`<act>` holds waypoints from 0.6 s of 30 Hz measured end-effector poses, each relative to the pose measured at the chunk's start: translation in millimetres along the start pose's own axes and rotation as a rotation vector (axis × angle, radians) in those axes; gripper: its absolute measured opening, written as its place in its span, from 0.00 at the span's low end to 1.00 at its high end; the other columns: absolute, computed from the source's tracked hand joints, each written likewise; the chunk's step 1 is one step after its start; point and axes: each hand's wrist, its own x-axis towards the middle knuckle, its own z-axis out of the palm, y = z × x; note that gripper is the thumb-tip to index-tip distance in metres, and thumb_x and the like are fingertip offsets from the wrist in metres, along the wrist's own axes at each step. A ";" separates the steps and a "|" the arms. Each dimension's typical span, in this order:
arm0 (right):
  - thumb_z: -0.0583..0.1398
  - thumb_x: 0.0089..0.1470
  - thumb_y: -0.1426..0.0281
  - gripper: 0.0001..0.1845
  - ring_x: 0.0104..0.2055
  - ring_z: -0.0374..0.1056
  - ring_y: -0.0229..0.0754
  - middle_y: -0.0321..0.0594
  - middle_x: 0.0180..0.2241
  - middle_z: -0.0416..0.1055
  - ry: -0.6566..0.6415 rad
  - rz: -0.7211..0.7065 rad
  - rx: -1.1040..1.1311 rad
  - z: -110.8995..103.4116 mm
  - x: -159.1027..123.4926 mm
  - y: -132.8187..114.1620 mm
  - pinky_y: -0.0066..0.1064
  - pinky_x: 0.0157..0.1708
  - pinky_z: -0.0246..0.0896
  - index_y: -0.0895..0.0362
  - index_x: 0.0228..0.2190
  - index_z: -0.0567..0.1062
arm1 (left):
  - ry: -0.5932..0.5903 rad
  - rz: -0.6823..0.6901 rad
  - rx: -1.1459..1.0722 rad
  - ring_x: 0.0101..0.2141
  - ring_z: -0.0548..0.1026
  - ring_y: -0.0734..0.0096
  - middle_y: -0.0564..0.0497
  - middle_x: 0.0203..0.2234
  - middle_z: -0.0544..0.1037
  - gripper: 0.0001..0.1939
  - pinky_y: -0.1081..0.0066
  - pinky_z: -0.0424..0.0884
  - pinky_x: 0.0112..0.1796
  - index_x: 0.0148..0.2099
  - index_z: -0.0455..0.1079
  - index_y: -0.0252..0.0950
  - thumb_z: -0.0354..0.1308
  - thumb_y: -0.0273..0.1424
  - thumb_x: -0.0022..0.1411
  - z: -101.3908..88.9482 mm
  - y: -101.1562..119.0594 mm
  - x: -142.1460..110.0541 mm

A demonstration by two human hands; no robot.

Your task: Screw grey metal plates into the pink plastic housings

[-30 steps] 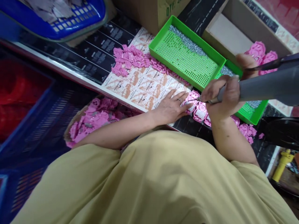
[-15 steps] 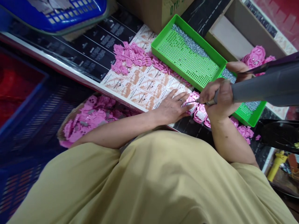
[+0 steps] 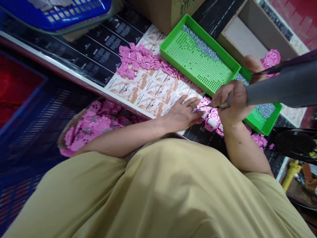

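My left hand [image 3: 182, 114] lies palm down at the table edge, a ring on one finger. Its fingertips hold the near side of a pink plastic part [image 3: 205, 103], partly covering it. In my right hand [image 3: 234, 102] is a grey power screwdriver [image 3: 274, 87], its fingers closed around the front end. The thin bit points left and reaches the pink part; whether a screw sits under it is too small to see. More pink parts with pale inserts [image 3: 212, 119] lie in a row just right of it, running under my right wrist.
Beyond my hands stands a green perforated tray [image 3: 198, 62] with small metal screws; a second green tray [image 3: 257, 120] sits partly behind my right hand. Loose pink pieces [image 3: 136, 59] are heaped at the left. Cardboard boxes [image 3: 158, 13] stand behind. Below the edge is a container of pink parts [image 3: 91, 122].
The screwdriver's rear end has tilted slightly, and its bit has shifted a little left over the pink part. My left hand stays almost in place.
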 end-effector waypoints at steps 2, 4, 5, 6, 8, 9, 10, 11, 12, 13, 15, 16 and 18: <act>0.61 0.52 0.41 0.28 0.10 0.45 0.35 0.24 0.14 0.45 0.007 -0.004 -0.007 0.2 1.6 -4.2 0.31 0.14 0.48 0.40 0.49 0.66 | 0.008 0.006 0.029 0.66 0.63 0.51 0.39 0.64 0.69 0.20 0.44 0.60 0.61 0.61 0.70 0.43 0.49 0.42 0.74 0.8 0.4 -0.5; 0.59 0.53 0.40 0.28 0.10 0.42 0.35 0.23 0.13 0.43 0.003 -0.003 -0.004 -0.5 2.1 -6.6 0.31 0.14 0.47 0.40 0.49 0.65 | 0.034 0.009 0.037 0.65 0.64 0.52 0.40 0.63 0.70 0.20 0.45 0.59 0.61 0.61 0.70 0.43 0.50 0.42 0.73 2.1 0.3 -1.2; 0.59 0.53 0.40 0.28 0.10 0.41 0.35 0.23 0.13 0.42 -0.001 0.000 0.003 -0.8 1.9 -7.1 0.31 0.14 0.47 0.40 0.49 0.64 | 0.048 0.012 0.034 0.65 0.64 0.52 0.40 0.63 0.70 0.19 0.45 0.59 0.61 0.61 0.69 0.43 0.52 0.41 0.73 2.9 0.2 -1.5; 0.59 0.54 0.41 0.27 0.10 0.41 0.35 0.23 0.13 0.42 -0.007 0.007 0.005 -1.1 1.3 -7.1 0.32 0.14 0.47 0.40 0.49 0.64 | 0.060 0.013 0.033 0.65 0.64 0.52 0.39 0.63 0.70 0.19 0.45 0.59 0.61 0.61 0.69 0.43 0.53 0.41 0.72 3.7 -0.1 -1.7; 0.59 0.54 0.41 0.26 0.10 0.42 0.35 0.23 0.13 0.43 -0.012 0.009 -0.009 -1.3 -0.6 -6.4 0.32 0.15 0.48 0.40 0.48 0.63 | 0.075 0.021 0.036 0.64 0.65 0.51 0.38 0.63 0.69 0.19 0.45 0.59 0.61 0.61 0.69 0.43 0.53 0.41 0.72 5.1 -0.5 -2.2; 0.59 0.54 0.41 0.26 0.10 0.43 0.36 0.23 0.13 0.44 -0.012 0.009 -0.027 -1.1 -1.7 -5.9 0.32 0.15 0.48 0.39 0.48 0.63 | 0.079 0.024 0.041 0.64 0.65 0.51 0.38 0.63 0.69 0.19 0.45 0.59 0.61 0.61 0.69 0.43 0.53 0.41 0.72 5.6 -0.7 -2.3; 0.59 0.53 0.41 0.26 0.10 0.44 0.36 0.24 0.13 0.46 -0.011 0.008 -0.047 -0.7 -2.8 -5.4 0.33 0.15 0.48 0.39 0.48 0.64 | 0.082 0.028 0.046 0.64 0.65 0.52 0.38 0.63 0.69 0.19 0.45 0.59 0.61 0.61 0.69 0.43 0.52 0.41 0.73 6.0 -0.8 -2.5; 0.59 0.53 0.41 0.26 0.11 0.45 0.36 0.24 0.14 0.48 -0.008 0.000 -0.062 -0.1 -3.7 -5.2 0.33 0.15 0.48 0.38 0.48 0.64 | 0.085 0.030 0.048 0.64 0.65 0.52 0.38 0.63 0.70 0.19 0.45 0.59 0.61 0.61 0.69 0.43 0.52 0.41 0.73 6.3 -0.9 -2.7; 0.59 0.53 0.41 0.26 0.11 0.46 0.37 0.25 0.14 0.50 -0.007 -0.011 -0.068 0.7 -4.4 -5.2 0.33 0.15 0.48 0.38 0.47 0.64 | 0.088 0.030 0.047 0.64 0.65 0.53 0.38 0.62 0.70 0.19 0.46 0.59 0.61 0.61 0.69 0.43 0.51 0.41 0.73 6.5 -1.1 -2.8; 0.59 0.54 0.41 0.24 0.11 0.46 0.37 0.25 0.14 0.51 -0.008 -0.019 -0.066 1.4 -4.8 -5.4 0.33 0.15 0.48 0.38 0.47 0.65 | 0.088 0.029 0.043 0.64 0.65 0.53 0.38 0.62 0.71 0.19 0.46 0.59 0.61 0.61 0.69 0.43 0.51 0.41 0.73 6.5 -1.2 -2.8; 0.61 0.55 0.44 0.21 0.11 0.46 0.36 0.24 0.14 0.51 -0.026 -0.046 -0.040 2.3 -4.8 -6.0 0.33 0.15 0.48 0.39 0.44 0.66 | 0.081 0.026 0.029 0.64 0.65 0.53 0.38 0.61 0.71 0.19 0.45 0.59 0.61 0.60 0.70 0.43 0.50 0.42 0.73 6.4 -1.6 -2.6; 0.61 0.55 0.46 0.18 0.11 0.46 0.36 0.24 0.13 0.50 -0.048 -0.051 -0.028 2.1 -4.5 -6.0 0.33 0.15 0.48 0.40 0.42 0.66 | 0.074 0.024 0.020 0.64 0.64 0.52 0.38 0.61 0.71 0.19 0.45 0.59 0.61 0.60 0.70 0.43 0.50 0.42 0.73 6.2 -1.9 -2.3; 0.61 0.56 0.47 0.16 0.12 0.48 0.36 0.25 0.13 0.51 -0.118 -0.004 -0.028 0.0 -3.5 -4.6 0.32 0.16 0.49 0.41 0.39 0.67 | 0.056 0.025 0.004 0.64 0.64 0.52 0.39 0.61 0.72 0.19 0.44 0.58 0.61 0.60 0.70 0.43 0.50 0.42 0.73 5.4 -2.2 -1.3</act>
